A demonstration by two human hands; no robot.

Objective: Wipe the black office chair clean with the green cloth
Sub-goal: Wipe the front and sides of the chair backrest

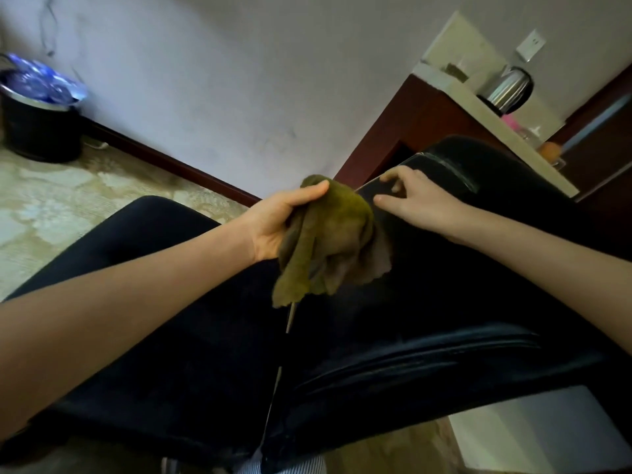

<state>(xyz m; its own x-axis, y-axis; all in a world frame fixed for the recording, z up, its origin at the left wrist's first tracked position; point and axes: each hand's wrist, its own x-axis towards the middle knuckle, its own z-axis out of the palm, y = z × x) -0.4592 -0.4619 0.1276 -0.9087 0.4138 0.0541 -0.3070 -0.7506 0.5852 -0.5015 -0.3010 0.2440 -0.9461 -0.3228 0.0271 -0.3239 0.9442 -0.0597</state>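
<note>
The person's two bare forearms reach in from the bottom corners over the black office chair [376, 354], which fills the lower frame. The left hand [273, 224] grips the green cloth [325, 234] - its fingers [307, 194] curled round the bunched top, the rest hanging loose just above the chair. Just beside it, the right hand [415, 198] holds a glossy black edge of the chair, fingers bent over it and thumb below. Behind, a table [478, 109] carries a steel kettle [509, 88] and an orange [549, 150]; a black bin [41, 131] stands far left - against the wall.
</note>
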